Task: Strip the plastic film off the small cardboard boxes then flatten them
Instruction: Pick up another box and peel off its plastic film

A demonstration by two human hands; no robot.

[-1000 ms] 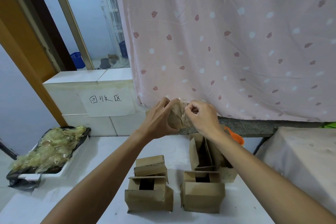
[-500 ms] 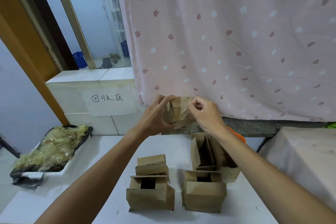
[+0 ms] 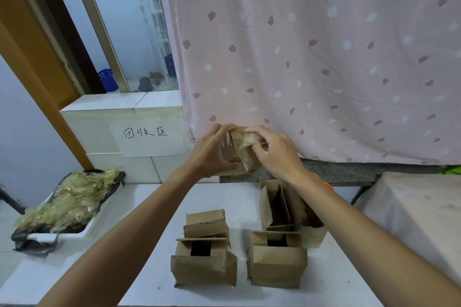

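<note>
I hold a small cardboard box (image 3: 233,149) up in the air over the far side of the white table (image 3: 139,207). My left hand (image 3: 212,152) grips its left side, fingers curled over the top edge. My right hand (image 3: 274,149) pinches a strip of clear plastic film (image 3: 247,147) that is partly lifted off the box's right face. On the table below stand several more small boxes: one at front left (image 3: 203,265), one at front right (image 3: 277,262), one behind on the right (image 3: 279,204).
A white tray lined with a black bag (image 3: 32,239) holds a heap of stripped film (image 3: 67,199) at the table's left end. A paper label (image 3: 147,134) hangs on the tiled ledge behind. A pink curtain (image 3: 324,57) hangs at the back; a cloth-covered surface (image 3: 419,209) stands right.
The box has been turned in my hands and its cardboard face now shows. My right hand has pulled the film out to the right side of the box.
</note>
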